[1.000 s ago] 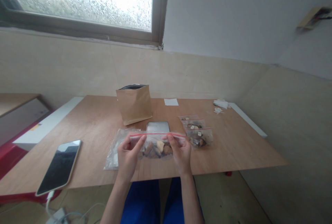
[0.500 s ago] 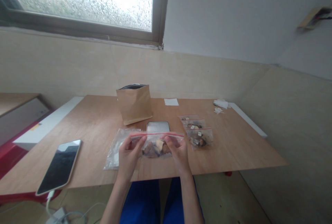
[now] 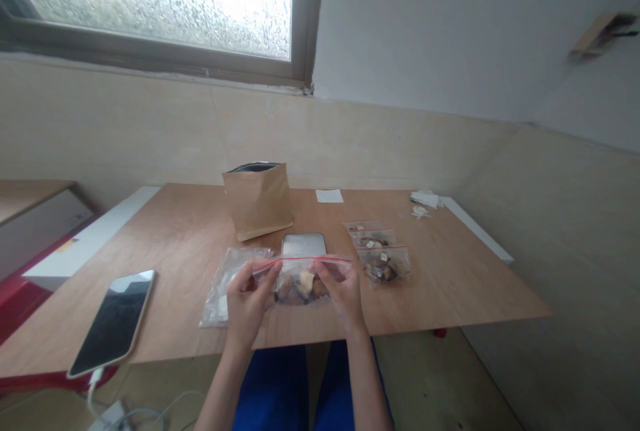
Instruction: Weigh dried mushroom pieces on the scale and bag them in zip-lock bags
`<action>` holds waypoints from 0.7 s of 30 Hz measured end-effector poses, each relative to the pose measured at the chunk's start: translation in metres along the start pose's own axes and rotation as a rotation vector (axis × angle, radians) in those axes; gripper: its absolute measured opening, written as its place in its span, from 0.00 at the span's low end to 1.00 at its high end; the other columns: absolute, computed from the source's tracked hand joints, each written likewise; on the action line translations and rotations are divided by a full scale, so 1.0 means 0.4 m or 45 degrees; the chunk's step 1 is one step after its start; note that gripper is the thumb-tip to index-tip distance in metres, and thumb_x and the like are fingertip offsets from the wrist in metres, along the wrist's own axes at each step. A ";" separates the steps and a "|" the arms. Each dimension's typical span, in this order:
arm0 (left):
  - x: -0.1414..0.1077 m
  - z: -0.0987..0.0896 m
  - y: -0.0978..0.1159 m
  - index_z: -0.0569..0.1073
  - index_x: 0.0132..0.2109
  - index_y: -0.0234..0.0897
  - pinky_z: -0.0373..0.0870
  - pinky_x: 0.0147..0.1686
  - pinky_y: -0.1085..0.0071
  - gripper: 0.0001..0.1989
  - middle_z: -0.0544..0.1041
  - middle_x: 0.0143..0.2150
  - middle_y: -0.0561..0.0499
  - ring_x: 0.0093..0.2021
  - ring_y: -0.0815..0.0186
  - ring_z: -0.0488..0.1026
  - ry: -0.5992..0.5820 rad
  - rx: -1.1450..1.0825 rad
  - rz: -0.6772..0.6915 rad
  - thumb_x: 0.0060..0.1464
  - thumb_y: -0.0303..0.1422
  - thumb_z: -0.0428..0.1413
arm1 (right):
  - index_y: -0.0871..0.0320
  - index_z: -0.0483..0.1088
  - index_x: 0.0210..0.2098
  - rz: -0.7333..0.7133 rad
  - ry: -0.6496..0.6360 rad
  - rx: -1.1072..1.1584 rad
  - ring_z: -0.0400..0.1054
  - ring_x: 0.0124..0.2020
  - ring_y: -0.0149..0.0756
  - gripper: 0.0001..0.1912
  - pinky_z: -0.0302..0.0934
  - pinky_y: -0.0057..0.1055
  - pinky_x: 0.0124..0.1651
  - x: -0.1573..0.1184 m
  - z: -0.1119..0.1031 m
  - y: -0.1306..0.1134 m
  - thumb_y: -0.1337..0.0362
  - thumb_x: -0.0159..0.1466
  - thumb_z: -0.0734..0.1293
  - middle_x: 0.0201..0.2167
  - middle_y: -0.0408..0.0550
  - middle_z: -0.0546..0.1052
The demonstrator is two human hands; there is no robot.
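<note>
We hold a clear zip bag [image 3: 313, 271] between our two hands, over the desk [image 3: 440, 291]. Our left hand [image 3: 246, 301] pinches one end and our right hand [image 3: 343, 298] pinches the other. The fingers [image 3: 265, 274] of both hands are bent and pressed against the plastic, close under the red seal strip [image 3: 310, 259] along the bag's top edge. Between the fingers, brown chunks [image 3: 295, 290] and one paler piece sit low in the bag. We cannot tell from this view whether the seal is closed.

Just under the left fingers, a flat clear plastic bag [image 3: 220, 298] lies on the desk, partly beneath our left hand. Just beyond the fingers lies a silver phone [image 3: 303, 243]. To the right of the right fingers are two small zip bags [image 3: 384, 264] with dark chunks and white labels, one overlapping the other. Farther past the fingers stands a brown paper pouch [image 3: 257, 203], with a white paper slip [image 3: 329, 196] to its right and crumpled tissue [image 3: 426, 199] near the far corner. Well left of the left fingers lies a black-screened phone [image 3: 113, 321], with a white charging cable [image 3: 93, 391] running off the desk.
</note>
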State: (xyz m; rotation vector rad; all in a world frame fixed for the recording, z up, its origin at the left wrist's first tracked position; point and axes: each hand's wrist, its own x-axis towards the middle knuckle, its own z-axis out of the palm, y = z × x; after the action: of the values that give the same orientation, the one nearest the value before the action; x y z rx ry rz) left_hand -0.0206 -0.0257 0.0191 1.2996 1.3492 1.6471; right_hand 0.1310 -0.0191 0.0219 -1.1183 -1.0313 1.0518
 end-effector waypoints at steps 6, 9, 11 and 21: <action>0.004 0.000 -0.005 0.75 0.32 0.36 0.67 0.28 0.75 0.13 0.77 0.28 0.51 0.28 0.67 0.72 -0.063 -0.018 -0.076 0.46 0.42 0.59 | 0.59 0.75 0.28 0.004 0.037 0.027 0.74 0.32 0.38 0.11 0.66 0.33 0.41 0.001 -0.002 0.006 0.57 0.52 0.71 0.28 0.48 0.80; 0.007 -0.010 -0.001 0.76 0.31 0.36 0.67 0.29 0.74 0.13 0.77 0.28 0.51 0.29 0.67 0.72 -0.129 -0.019 -0.016 0.49 0.42 0.57 | 0.60 0.75 0.27 0.002 0.044 0.003 0.74 0.32 0.38 0.12 0.66 0.33 0.41 0.003 -0.005 0.008 0.56 0.52 0.71 0.28 0.49 0.80; 0.008 -0.017 0.003 0.76 0.31 0.36 0.67 0.28 0.75 0.13 0.76 0.27 0.51 0.29 0.67 0.72 -0.162 0.002 0.030 0.51 0.42 0.55 | 0.60 0.75 0.27 -0.011 0.050 -0.022 0.74 0.33 0.38 0.12 0.66 0.34 0.42 0.004 -0.006 0.008 0.56 0.53 0.71 0.28 0.49 0.79; 0.000 -0.006 -0.004 0.72 0.31 0.37 0.64 0.27 0.76 0.08 0.74 0.26 0.54 0.27 0.69 0.70 0.052 0.366 0.333 0.52 0.37 0.55 | 0.59 0.75 0.26 -0.035 -0.002 0.011 0.74 0.32 0.37 0.10 0.66 0.32 0.42 0.005 -0.003 0.014 0.58 0.54 0.70 0.27 0.47 0.79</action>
State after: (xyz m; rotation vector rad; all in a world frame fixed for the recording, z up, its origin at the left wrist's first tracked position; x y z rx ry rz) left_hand -0.0229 -0.0260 0.0175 1.6785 1.5365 1.7016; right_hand 0.1320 -0.0169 0.0165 -1.0937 -1.0395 1.0347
